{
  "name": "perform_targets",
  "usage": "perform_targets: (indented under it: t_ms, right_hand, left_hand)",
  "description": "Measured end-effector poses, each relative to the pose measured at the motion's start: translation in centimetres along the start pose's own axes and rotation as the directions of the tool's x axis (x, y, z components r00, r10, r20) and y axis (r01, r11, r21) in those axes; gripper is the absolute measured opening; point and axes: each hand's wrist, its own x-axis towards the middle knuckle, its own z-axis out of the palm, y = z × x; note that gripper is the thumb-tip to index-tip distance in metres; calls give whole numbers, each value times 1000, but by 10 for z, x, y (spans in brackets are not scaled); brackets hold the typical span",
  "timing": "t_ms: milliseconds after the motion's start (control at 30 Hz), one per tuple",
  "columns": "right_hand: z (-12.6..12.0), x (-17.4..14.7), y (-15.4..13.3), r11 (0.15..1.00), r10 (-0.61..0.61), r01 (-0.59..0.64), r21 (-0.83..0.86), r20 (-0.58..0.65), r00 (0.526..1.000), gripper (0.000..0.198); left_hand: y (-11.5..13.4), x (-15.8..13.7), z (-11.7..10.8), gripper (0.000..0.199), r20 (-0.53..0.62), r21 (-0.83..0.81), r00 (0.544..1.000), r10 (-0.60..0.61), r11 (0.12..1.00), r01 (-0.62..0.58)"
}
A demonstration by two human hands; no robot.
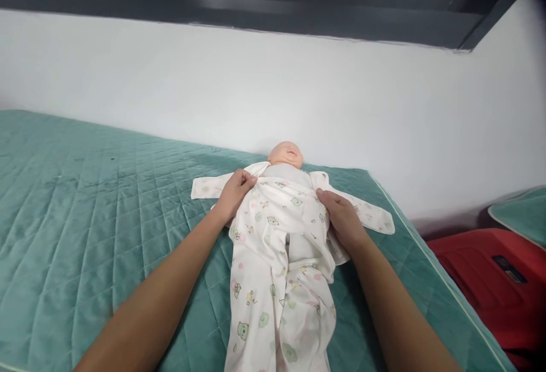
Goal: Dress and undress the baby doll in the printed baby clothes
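Observation:
A baby doll [286,154] lies on its back, its head close to the wall. White baby pants [273,230] printed with green animals cover its legs and reach up over its belly to the chest. Beneath the doll a matching baby shirt [375,216] is spread, with both sleeves stretched out sideways. My left hand [237,190] pinches the waistband of the pants at the doll's left-of-picture side. On the other side, my right hand [340,213] grips the waistband's opposite edge between thumb and fingers.
A green quilted mat [111,201] lies under the doll. Behind it rises a white wall [213,87] below a dark window frame [273,11] with bars. A red plastic stool or chair [490,286] stands beyond the mat's right edge.

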Motion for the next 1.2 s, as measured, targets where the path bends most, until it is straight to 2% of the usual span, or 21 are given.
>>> perform_targets:
  t_ms: [100, 267, 400, 500, 600, 700, 800, 900, 1100, 1200]
  right_hand:
    - [-7, -3, -4, 969, -75, 81, -235, 33, 997, 40]
    - [-18, -14, -15, 912, -75, 146, -383, 195, 978, 21]
    - [-16, -16, -14, 821, -111, 169, -545, 137, 984, 10]
    - [-11, -9, -6, 755, -180, 156, -637, 27, 983, 6]
    - [-9, -2, 3, 742, -218, 142, -655, -35, 975, 7]
    - [-10, 1, 7, 760, -143, 112, -640, 4, 990, 9]
    - [-12, 1, 7, 807, -157, 184, -562, 96, 983, 7]
    - [-13, 0, 6, 877, -173, 220, -428, 145, 974, 11]
    - [-8, -3, 9, 992, -60, 78, -100, 166, 984, 23]
    - [-7, -5, 13, 997, -27, 13, 82, 173, 984, 24]
  left_hand:
    - [6, -8, -6, 19, 70, 77, 998, 6, 997, -11]
    - [14, -22, -17, 8, 228, 227, 970, 79, 965, -132]
    - [14, -25, -21, 18, 328, 347, 940, 90, 914, -209]
    - [12, -25, -15, 19, 243, 474, 959, 144, 845, -247]
    - [8, -23, -7, 22, 139, 550, 973, 182, 803, -228]
    - [6, -20, -4, 25, 169, 535, 983, 77, 830, -157]
    - [8, -18, -9, 26, 204, 523, 979, -33, 849, -80]
    - [15, -18, -15, 22, 263, 458, 964, -41, 885, -87]
    - [32, -24, -17, 22, 344, 181, 939, 17, 980, -84]
    - [35, -31, -15, 27, 356, -1, 933, -52, 998, 57]
